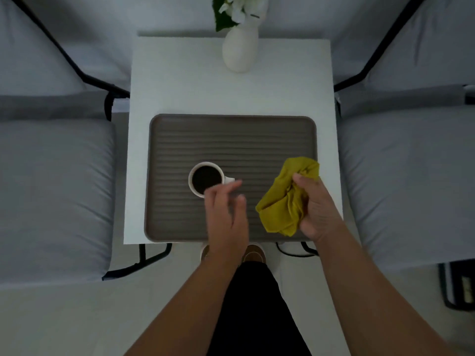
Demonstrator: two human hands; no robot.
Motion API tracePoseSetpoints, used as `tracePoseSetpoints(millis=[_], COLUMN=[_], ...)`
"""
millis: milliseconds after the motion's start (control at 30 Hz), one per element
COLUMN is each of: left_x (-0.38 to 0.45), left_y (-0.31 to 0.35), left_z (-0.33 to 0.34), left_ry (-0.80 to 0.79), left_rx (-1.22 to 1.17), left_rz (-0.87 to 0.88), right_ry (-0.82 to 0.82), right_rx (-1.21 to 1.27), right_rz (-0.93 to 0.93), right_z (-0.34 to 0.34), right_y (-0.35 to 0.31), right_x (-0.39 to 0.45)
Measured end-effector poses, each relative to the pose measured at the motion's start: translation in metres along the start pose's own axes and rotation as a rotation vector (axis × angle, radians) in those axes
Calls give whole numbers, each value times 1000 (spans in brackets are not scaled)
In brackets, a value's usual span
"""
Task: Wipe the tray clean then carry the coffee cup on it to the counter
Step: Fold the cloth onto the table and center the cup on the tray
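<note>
Ribbed brown tray (231, 140); full coffee cup (206, 179); left hand (227, 214) loose; right hand (317, 209) clutches yellow cloth (285, 201)

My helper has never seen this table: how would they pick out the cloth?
Find the white table between the grey seats, then the brown ribbed tray on it. At the tray's right edge, the right hand grips a crumpled cloth, the only yellow thing there.

The left hand (226, 214) is smeared by motion blur, so whether its fingers touch the coffee cup (207, 179) cannot be told, and it hides the cup's near rim. Beside the cup, the yellow cloth (285, 201) and right hand (317, 209) cover the tray's (231, 140) near right corner. Beyond the tray, the flowers (235, 9) in the vase (240, 51) are cut off by the top edge.
</note>
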State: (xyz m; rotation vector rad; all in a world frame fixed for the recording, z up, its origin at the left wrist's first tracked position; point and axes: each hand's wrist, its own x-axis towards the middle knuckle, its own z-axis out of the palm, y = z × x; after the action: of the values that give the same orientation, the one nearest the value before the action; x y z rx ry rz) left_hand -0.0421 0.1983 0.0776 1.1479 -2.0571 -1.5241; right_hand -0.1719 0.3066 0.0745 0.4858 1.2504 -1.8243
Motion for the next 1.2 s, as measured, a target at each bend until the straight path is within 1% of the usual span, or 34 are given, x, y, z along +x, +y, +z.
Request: tracePoseSetpoints(millis=[33,67,133,167,233,333,467,600,700,733,800,933,1067,1200], left_x=[10,23,50,60,74,86,94,96,110,117,131,159,185,218], left_y=[18,32,54,59,62,66,82,106,125,130,139,146,146,145], left_z=[10,20,32,37,42,43,48,56,59,60,60,61,71,89], left_ry=[-69,-168,-411,-508,-589,-642,-590,-622,-592,-574,-530,-427,-376,-276], left_rx=[-55,-87,-159,-185,-199,-165,-77,24,77,81,90,85,174,224], left_rz=[-15,-66,-189,-216,-170,-49,85,234,321,329,342,339,301,242], right_ry=[-3,-19,-61,-68,-54,-55,-30,-19,129,173,196,98,85,101], right_rx=[-35,-77,-135,-156,-197,-302,-531,-853,-1121,-1166,-1168,-1075,-1217,-1305], right_rz=[-11,-12,-18,-33,-71,-145,-239,-302,-439,-474,-514,-490,-472,-468], right_z=[0,0,0,-2,-7,-16,-23,-19,-15,-14,-13,-16,-8,10], right_y=[-3,-7,-17,-24,-38,-59,-77,-94,-112,-120,-137,-173,-199,-222], right_x=[-2,-4,-7,-8,-10,-13,-12,-6,10,15,20,24,42,81])
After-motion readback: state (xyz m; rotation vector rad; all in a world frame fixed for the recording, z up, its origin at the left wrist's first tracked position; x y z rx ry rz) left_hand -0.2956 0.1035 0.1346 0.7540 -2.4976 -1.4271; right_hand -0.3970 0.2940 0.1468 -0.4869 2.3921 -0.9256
